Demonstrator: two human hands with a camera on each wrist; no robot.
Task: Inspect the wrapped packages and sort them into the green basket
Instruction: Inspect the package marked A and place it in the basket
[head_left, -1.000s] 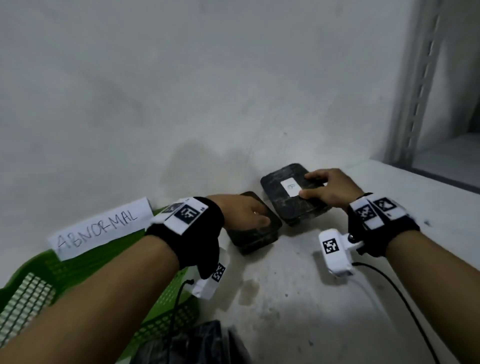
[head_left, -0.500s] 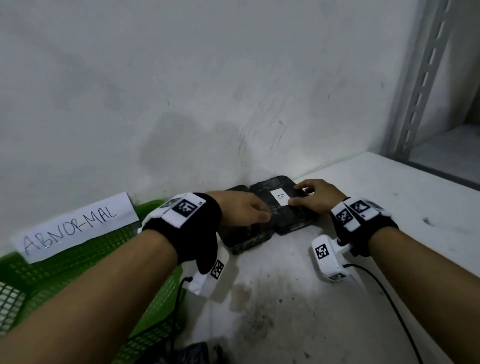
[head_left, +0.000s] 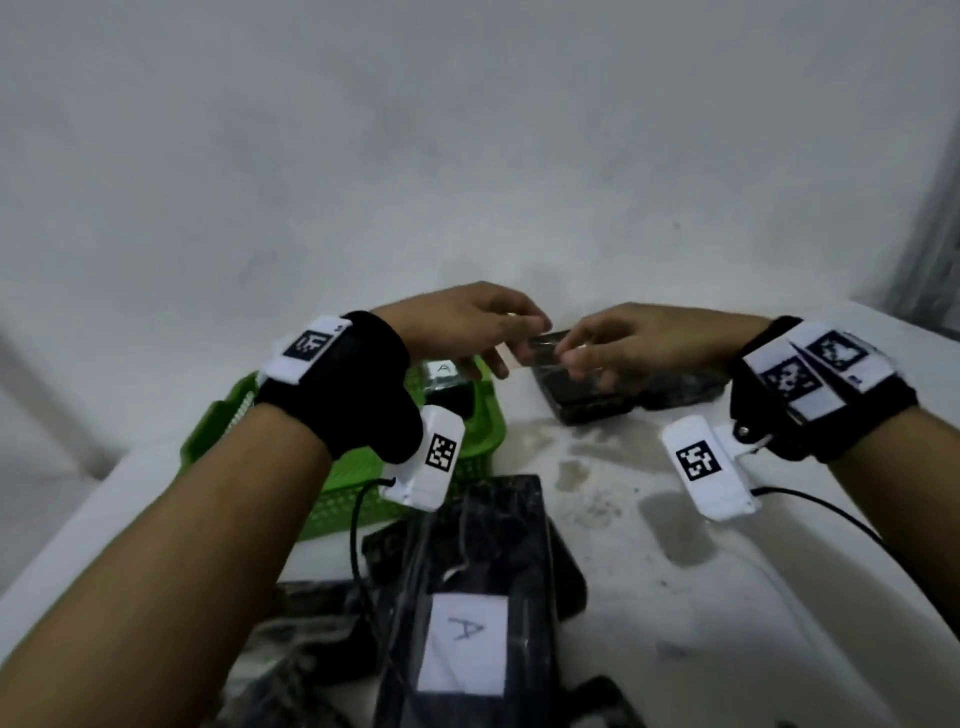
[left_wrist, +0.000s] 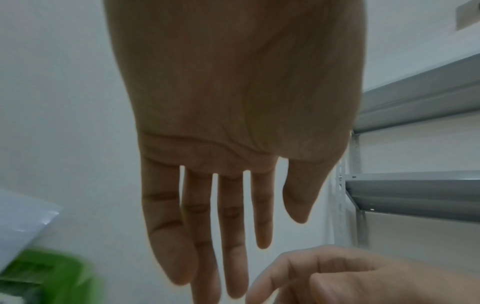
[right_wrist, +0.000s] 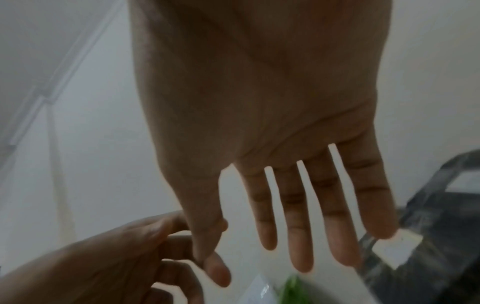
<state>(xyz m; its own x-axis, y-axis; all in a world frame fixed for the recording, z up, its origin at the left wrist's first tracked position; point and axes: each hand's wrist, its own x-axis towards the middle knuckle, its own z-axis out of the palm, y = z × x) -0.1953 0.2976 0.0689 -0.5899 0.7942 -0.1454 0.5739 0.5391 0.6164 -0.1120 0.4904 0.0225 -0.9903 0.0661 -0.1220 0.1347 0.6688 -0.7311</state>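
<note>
Two black wrapped packages (head_left: 582, 400) lie side by side on the white table by the wall; one of them (right_wrist: 441, 226) shows a white label in the right wrist view. My left hand (head_left: 498, 338) and right hand (head_left: 587, 353) hover just above them, fingertips close together. Both wrist views show straight, spread fingers holding nothing: left hand (left_wrist: 221, 236), right hand (right_wrist: 298, 226). The green basket (head_left: 483, 436) stands to the left, under my left wrist, with a package labelled A (head_left: 441, 376) inside it.
A pile of several black wrapped packages (head_left: 467, 571) lies at the table's front edge, the top one labelled A. A grey metal shelf rack (left_wrist: 415, 185) stands to the right. The wall is close behind the packages. A cable (head_left: 831, 514) trails from my right wrist.
Both hands have lifted off the two back packages and now hover open above them. The head view has tilted down, bringing the front pile into sight.
</note>
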